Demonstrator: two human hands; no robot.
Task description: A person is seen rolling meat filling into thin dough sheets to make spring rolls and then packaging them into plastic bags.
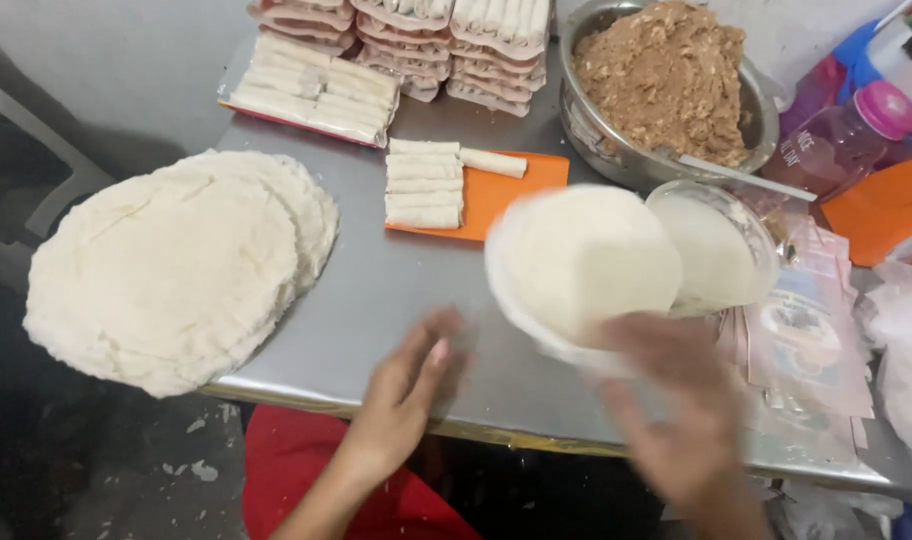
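Right now the right hand point(676, 410), motion-blurred, lifts a round white wrapper sheet point(586, 262) above the steel table point(376, 300), just in front of the metal bowl of brown filling point(666, 75); fingers seem to pinch its near edge, but exact grip can't be told through blur. Left hand point(406, 395) is open, fingers spread, holding nothing, hovering over bare table left of the sheet. Sheet looks very thin, light, floppy, likely tears easily; best held at the rim with light pinch, supported underneath. Glass bowl of whitish liquid point(721, 250) sits right beside the sheet. Orange tray with finished rolls point(426, 185) lies behind-left of it; big stack of wrappers point(166, 270) far left; packed trays of rolls point(316, 85) beyond that.
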